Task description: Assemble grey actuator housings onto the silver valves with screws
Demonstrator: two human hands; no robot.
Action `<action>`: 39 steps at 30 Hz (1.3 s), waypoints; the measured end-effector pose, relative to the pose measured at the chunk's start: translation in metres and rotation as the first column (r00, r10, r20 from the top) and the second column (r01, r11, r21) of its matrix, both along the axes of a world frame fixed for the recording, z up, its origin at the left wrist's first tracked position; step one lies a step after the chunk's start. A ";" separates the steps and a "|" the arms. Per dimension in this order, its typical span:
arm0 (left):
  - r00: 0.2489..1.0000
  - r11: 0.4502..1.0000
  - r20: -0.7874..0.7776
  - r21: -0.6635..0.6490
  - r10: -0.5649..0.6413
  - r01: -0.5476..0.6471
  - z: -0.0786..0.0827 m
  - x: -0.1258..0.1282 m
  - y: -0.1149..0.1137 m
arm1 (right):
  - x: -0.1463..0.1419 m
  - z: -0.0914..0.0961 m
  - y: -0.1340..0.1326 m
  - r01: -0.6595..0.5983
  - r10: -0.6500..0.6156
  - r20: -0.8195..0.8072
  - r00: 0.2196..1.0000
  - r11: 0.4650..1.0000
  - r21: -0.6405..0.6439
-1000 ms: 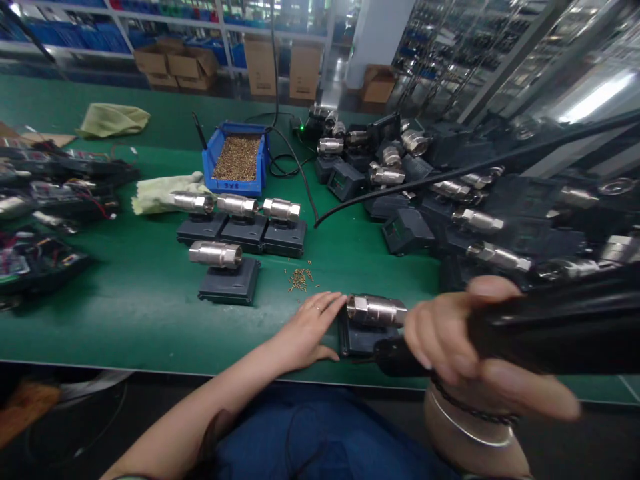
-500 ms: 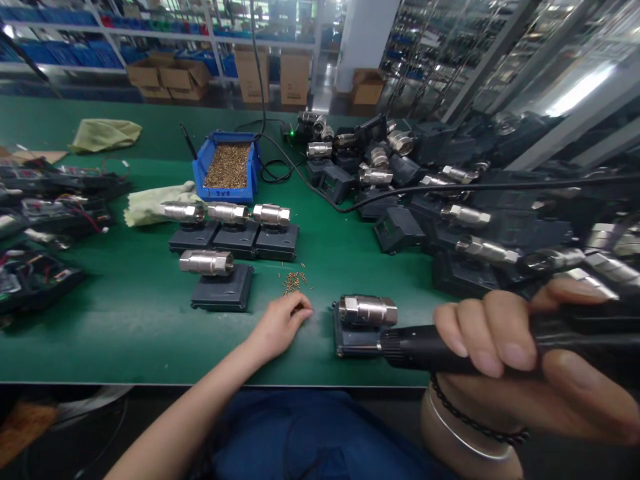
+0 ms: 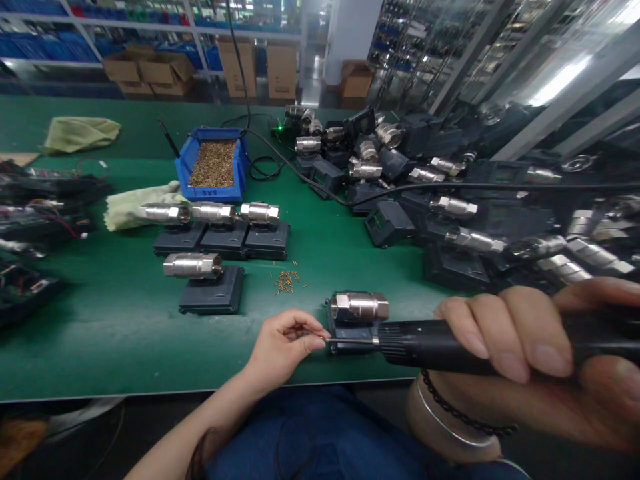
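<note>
My right hand [image 3: 520,347] is wrapped around a black electric screwdriver [image 3: 425,343] whose thin bit points left. My left hand [image 3: 285,343] is pinched at the tip of that bit, holding something too small to make out. Just behind the bit lies a dark grey meter unit with a silver metal fitting [image 3: 357,308] on top, near the table's front edge. A small scatter of brass screws [image 3: 286,280] lies on the green mat [image 3: 125,333] just beyond my left hand.
Three finished units stand in a row [image 3: 220,230] with a fourth [image 3: 207,283] in front. A blue bin of screws [image 3: 213,163] sits behind them. A large pile of similar units [image 3: 450,207] fills the right side. Circuit boards [image 3: 35,213] lie at left.
My left hand left the unit, reached to the loose screws, then came back pinched to the screwdriver's bit. The screwdriver swung level, its bit now pointing left in front of the unit.
</note>
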State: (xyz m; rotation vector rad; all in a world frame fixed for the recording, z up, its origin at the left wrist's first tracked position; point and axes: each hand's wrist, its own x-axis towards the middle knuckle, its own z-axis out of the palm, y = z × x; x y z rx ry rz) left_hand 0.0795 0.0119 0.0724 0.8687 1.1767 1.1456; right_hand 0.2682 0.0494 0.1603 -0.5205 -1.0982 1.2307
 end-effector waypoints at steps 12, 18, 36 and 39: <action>0.963 0.991 -0.269 0.137 0.029 0.009 -0.005 0.004 -0.002 | 0.003 0.011 0.010 -0.037 0.052 -0.185 0.981 0.996 0.082; 0.775 0.973 -0.632 0.181 0.000 0.147 -0.032 0.006 0.008 | 0.030 0.030 0.039 0.068 -0.071 0.054 0.996 0.996 0.053; 0.689 0.941 -0.710 0.114 -0.147 0.318 -0.063 0.019 0.021 | 0.008 -0.027 0.085 0.230 -0.203 0.243 0.949 0.969 -0.090; 0.687 0.948 -0.713 0.104 -0.140 0.301 -0.064 0.019 0.022 | 0.003 -0.029 0.085 0.185 -0.157 0.260 0.953 0.979 -0.089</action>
